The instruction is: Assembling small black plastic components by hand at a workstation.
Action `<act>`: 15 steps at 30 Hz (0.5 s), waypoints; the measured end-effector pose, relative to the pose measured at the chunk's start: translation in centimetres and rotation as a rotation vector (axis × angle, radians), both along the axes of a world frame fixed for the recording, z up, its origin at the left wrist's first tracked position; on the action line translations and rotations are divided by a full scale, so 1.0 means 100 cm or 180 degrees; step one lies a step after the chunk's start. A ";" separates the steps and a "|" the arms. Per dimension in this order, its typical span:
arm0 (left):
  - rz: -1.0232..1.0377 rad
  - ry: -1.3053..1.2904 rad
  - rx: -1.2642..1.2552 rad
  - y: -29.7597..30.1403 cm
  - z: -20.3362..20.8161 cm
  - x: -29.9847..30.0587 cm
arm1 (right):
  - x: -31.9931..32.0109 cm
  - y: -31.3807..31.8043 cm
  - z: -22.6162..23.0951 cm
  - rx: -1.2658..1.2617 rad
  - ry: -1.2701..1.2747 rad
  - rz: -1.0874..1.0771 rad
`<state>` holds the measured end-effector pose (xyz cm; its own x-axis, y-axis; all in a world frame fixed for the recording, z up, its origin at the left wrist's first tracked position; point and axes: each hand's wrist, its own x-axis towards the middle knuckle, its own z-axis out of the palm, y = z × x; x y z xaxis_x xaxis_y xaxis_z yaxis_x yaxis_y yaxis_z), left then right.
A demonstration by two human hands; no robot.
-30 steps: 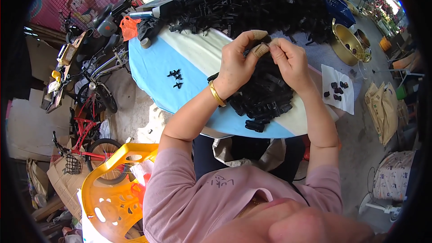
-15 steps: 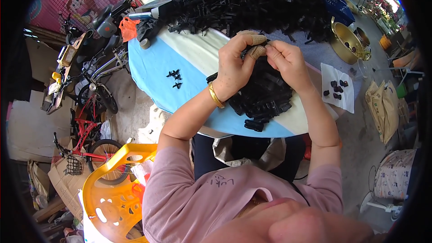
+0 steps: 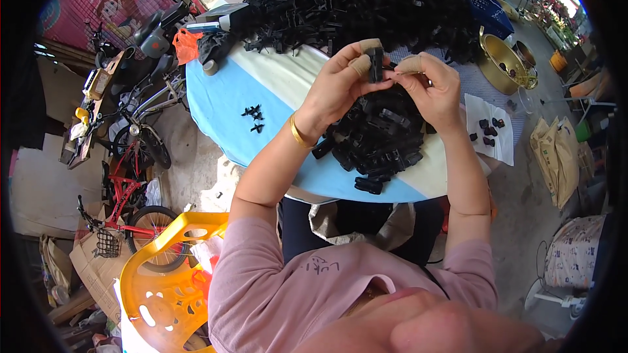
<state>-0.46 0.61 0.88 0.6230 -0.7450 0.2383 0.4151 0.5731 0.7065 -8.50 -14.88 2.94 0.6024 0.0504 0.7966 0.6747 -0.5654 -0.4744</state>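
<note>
Between the thumb and fingers of my left hand (image 3: 332,85) is a black plastic part (image 3: 375,65), held upright over the table. Tape or finger cots cover some fingertips of both hands. My right hand (image 3: 437,91) is closed in a pinch beside that part, its fingertips almost touching my left fingers. A dark sliver shows there, too small to name. Under my hands lies a pile of similar black parts (image 3: 386,134). Several small black pieces (image 3: 254,117) lie apart on the blue-and-cream tablecloth (image 3: 219,108), left of my left wrist.
A large heap of black parts (image 3: 366,6) covers the far side of the table. At right are a white sheet (image 3: 481,108) with dark dried pieces, a brass-coloured pot (image 3: 497,78) and a blue basket (image 3: 489,13). A yellow plastic chair (image 3: 140,281) and a red bicycle (image 3: 124,189) stand left.
My hands have drawn slightly apart, and the left has turned so that the black part shows upright. The right fingers have shifted to the side of it.
</note>
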 end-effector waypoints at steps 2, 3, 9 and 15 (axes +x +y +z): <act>0.0300 -0.1134 0.0944 0.001 0.002 -0.005 | 0.002 0.000 -0.004 0.0207 0.0210 0.0076; 0.0324 -0.1276 0.0942 0.001 0.001 -0.006 | 0.002 0.001 -0.005 0.0411 0.0415 0.0159; 0.0500 -0.1955 0.0576 -0.004 -0.005 -0.012 | 0.004 0.005 -0.005 0.0655 0.1186 -0.0103; 0.0691 -0.1511 0.0545 -0.005 -0.004 -0.009 | 0.004 -0.001 -0.009 0.1024 0.1787 0.0424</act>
<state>-1.35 0.14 0.48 0.6201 -0.6642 0.4174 -0.0870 0.4705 0.8781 -8.09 -14.94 2.04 0.9357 -0.0349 0.3512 0.3301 -0.2653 -0.9059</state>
